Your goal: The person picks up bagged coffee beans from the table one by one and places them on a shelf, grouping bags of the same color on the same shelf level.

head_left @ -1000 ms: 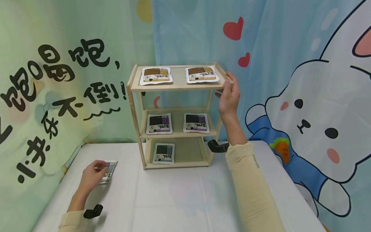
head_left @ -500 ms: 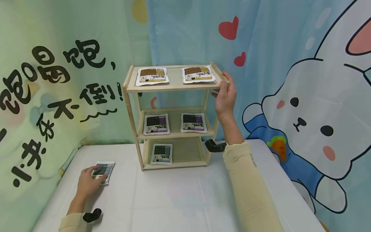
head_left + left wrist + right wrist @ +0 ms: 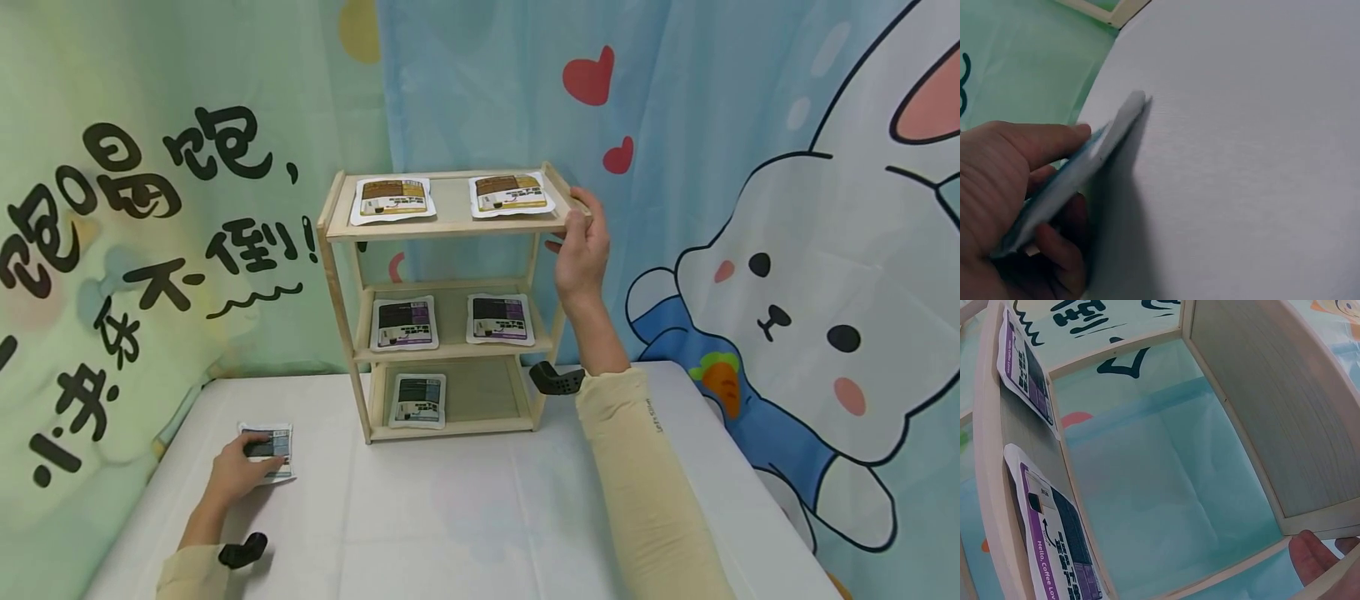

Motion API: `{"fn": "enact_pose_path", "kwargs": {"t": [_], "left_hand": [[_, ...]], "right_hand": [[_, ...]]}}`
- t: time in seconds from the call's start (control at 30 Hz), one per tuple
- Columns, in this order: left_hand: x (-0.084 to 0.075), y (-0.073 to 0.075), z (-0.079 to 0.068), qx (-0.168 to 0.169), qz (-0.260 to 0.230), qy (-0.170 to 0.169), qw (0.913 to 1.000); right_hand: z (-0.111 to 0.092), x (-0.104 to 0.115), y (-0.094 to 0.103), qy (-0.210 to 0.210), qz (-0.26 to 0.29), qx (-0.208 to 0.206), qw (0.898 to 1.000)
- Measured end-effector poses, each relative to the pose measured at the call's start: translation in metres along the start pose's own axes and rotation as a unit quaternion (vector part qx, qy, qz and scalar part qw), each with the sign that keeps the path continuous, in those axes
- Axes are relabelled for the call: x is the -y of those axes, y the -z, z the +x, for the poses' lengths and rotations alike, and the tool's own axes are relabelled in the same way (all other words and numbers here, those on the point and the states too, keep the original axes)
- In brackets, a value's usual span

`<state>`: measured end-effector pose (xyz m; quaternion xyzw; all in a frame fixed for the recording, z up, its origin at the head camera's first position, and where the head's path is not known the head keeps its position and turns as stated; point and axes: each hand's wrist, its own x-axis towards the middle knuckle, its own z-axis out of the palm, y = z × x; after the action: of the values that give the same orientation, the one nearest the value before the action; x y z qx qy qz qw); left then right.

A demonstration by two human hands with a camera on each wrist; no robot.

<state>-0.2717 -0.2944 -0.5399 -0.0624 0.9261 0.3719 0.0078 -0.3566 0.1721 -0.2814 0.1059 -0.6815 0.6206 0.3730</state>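
Observation:
My left hand (image 3: 232, 477) pinches a blue-grey coffee sachet (image 3: 281, 443) between thumb and fingers, at the table's left. In the left wrist view that sachet (image 3: 1069, 178) is tilted, its edge over the white cloth. A three-tier wooden shelf (image 3: 450, 227) stands at the table's back, and my right hand (image 3: 585, 262) grips its top right corner. Two brown-and-yellow sachets (image 3: 393, 200) lie on the top tier. On the middle tier are two purple-and-black sachets (image 3: 404, 323), close up in the right wrist view. One blue-grey sachet (image 3: 418, 401) occupies the bottom tier's left half.
A white cloth (image 3: 435, 517) covers the table. Behind it hang green and blue printed curtains (image 3: 480, 100) with a large cartoon rabbit on the right. Black wrist devices (image 3: 243, 551) sit by both cuffs.
The left hand's sachet has turned from edge-on to face up toward the head camera, with the fingers shifted over it. The right hand keeps its grip; the head view has swung slightly.

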Motion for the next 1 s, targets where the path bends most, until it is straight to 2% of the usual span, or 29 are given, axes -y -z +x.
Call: {"fn": "enact_pose_path", "kwargs": {"t": [0.13, 0.3, 0.53, 0.7, 0.87, 1.0], "left_hand": [[-0.001, -0.010, -0.003, -0.005, -0.030, 0.000, 0.9996], [-0.008, -0.024, -0.008, -0.027, -0.058, -0.013, 0.9979], [-0.032, -0.037, -0.029, -0.048, -0.109, -0.027, 0.9925], [-0.048, -0.048, -0.044, -0.061, -0.125, -0.033, 0.9897], [-0.066, -0.062, -0.051, -0.077, -0.131, -0.043, 0.9875], [-0.081, -0.075, -0.053, -0.067, -0.141, -0.046, 0.9867]], "right_hand": [[0.000, -0.001, 0.001, -0.003, 0.002, 0.000, 1.000], [0.000, -0.001, 0.002, -0.010, 0.003, 0.000, 1.000], [0.000, -0.001, 0.002, -0.013, 0.005, 0.000, 1.000], [0.000, -0.001, 0.000, -0.008, 0.014, 0.004, 1.000], [0.000, -0.001, -0.001, -0.008, 0.012, 0.006, 1.000], [0.000, -0.001, 0.000, -0.012, 0.011, 0.005, 1.000]]}}
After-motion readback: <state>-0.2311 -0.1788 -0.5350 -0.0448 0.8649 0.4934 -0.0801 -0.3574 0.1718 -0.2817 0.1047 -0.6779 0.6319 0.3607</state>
